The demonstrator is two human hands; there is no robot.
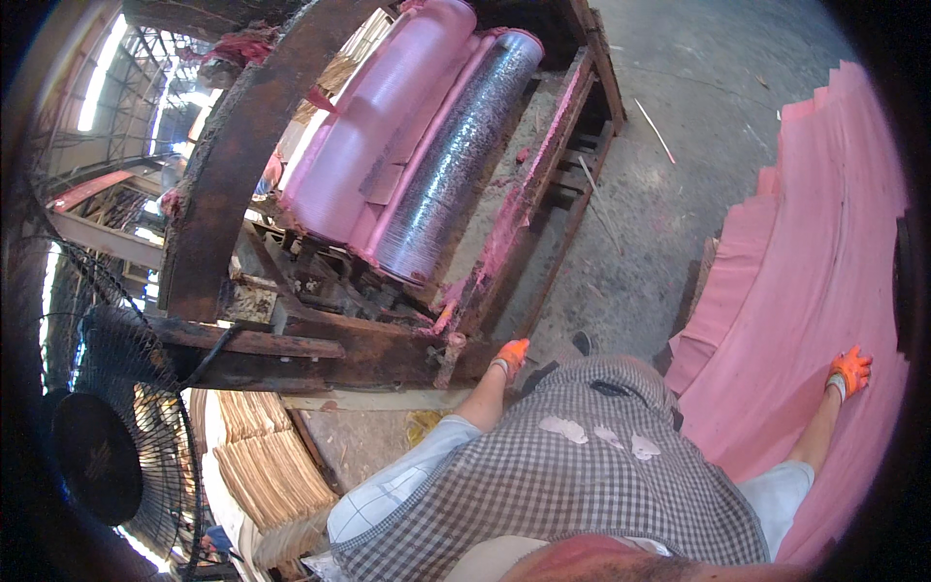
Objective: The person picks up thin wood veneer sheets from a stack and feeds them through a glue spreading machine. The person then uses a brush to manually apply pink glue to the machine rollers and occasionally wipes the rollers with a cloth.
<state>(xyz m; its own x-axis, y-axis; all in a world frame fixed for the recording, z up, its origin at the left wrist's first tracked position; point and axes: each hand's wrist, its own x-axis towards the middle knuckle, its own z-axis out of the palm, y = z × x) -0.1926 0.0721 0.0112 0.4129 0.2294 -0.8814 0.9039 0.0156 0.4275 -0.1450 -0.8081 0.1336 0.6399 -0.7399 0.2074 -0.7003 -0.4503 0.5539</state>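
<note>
My right hand (850, 372), in an orange-coated glove, lies on a tall, curving stack of pink veneer sheets (776, 320) at my right; its fingers are apart and grip nothing I can see. My left hand (511, 357), gloved the same way, is beside the front corner of a roller machine (427, 359). Its fingers are too small and bunched to tell whether they are open or closed. In the machine's frame sit a large pink-coated roller (388, 121) and a shinier, wet-looking metal roller (464, 160), side by side. Pink residue coats the machine's edge rail (509, 228).
A black caged fan (107, 446) stands at the left. Below the machine are stacks of pale, uncoated veneer (267, 466). Thin sticks (655, 131) lie on the stained concrete floor (669, 204). A yellow crumpled thing (424, 425) is near my left leg.
</note>
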